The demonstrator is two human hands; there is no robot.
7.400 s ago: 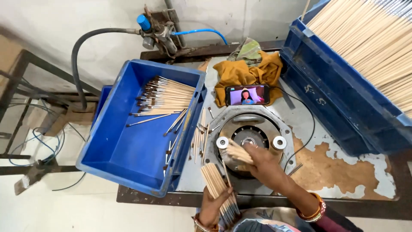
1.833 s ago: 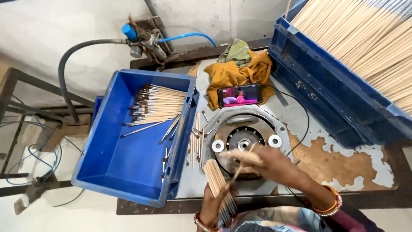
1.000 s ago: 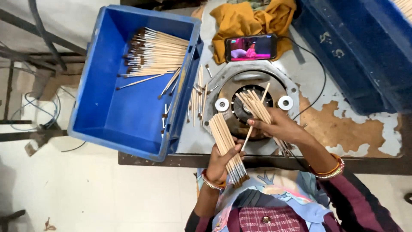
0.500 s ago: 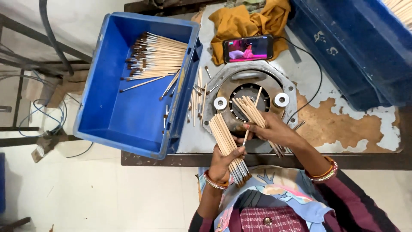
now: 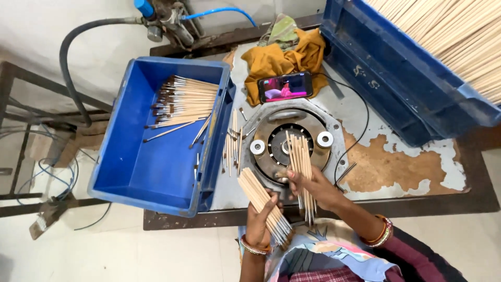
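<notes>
Gold bangles on left wrist [image 5: 254,246], red and gold bangles on right wrist [image 5: 380,233], maroon sleeve [image 5: 417,258], pale floral garment [image 5: 323,250]

1. Bright, even, diffuse light; no single source shows.
2. Soft, short shadows lie just beneath the blue crate [image 5: 156,172] and under the table edge beside it.
3. Slight glare on the phone screen [image 5: 285,86], right of the crate.
4. Wide-angle bending shows at the edges; focus is fairly sharp throughout.
</notes>
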